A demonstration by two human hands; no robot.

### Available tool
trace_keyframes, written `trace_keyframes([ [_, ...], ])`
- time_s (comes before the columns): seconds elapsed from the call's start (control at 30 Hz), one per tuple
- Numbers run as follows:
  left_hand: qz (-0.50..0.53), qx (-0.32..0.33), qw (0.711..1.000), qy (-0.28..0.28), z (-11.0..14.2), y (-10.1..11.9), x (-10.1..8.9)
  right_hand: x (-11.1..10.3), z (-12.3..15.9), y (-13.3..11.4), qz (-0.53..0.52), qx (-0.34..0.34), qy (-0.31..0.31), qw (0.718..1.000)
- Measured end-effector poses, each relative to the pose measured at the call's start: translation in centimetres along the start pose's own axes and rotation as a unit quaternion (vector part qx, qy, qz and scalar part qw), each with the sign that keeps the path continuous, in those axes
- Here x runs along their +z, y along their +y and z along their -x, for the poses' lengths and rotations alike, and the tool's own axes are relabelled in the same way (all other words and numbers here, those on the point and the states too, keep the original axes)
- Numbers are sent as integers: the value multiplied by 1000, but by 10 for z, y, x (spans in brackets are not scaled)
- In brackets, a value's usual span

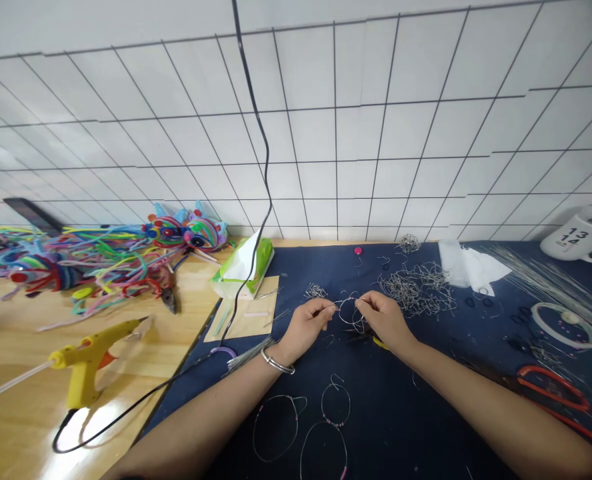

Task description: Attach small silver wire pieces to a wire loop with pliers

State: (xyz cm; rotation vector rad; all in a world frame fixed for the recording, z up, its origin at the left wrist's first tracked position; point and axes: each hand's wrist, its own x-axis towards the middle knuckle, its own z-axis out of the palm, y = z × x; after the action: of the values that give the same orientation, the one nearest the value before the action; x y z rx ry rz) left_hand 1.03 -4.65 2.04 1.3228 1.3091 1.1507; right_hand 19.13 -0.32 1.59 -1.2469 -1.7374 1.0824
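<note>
My left hand (306, 328) pinches one end of a thin silver wire loop (349, 299) between thumb and fingers. A metal bangle (277, 362) circles the left wrist. My right hand (385, 321) grips the loop's other side, its fingertips pressed together. Smaller curls of wire hang just below the loop. Under the right hand lies a tool with a yellow handle (380, 343), partly hidden. Nearer to me, finished-looking wire rings with small pink beads (334, 423) rest on the dark blue mat (391, 427).
A tangled heap of wire pieces (419, 288) lies beyond my right hand. Red-handled scissors (553, 387), a white ring (565, 325) and a mug (579, 233) are right. Leftward are a tissue pack (249, 267), a yellow glue gun (89, 357) and colourful cords (111, 260).
</note>
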Motion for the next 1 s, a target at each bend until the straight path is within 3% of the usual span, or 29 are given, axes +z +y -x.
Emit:
trace_keyframes([
  [0.3, -25, 8, 1000, 8, 1, -2, 1, 0, 2, -5, 20, -16, -20, 999],
  [0.5, -56, 32, 998, -22, 1, 3, -3, -3, 4, -10, 75, -76, -33, 994],
  [0.7, 50, -8, 999, -5, 2, 0, 1, -3, 2, -8, 79, -91, -35, 992],
  [0.83, 142, -33, 988, -48, 3, -1, 5, -3, 3, -6, 54, -64, -86, 993],
  [1.0, 96, -28, 992, -78, 4, 0, 5, 0, 6, -11, 75, -107, -98, 987],
])
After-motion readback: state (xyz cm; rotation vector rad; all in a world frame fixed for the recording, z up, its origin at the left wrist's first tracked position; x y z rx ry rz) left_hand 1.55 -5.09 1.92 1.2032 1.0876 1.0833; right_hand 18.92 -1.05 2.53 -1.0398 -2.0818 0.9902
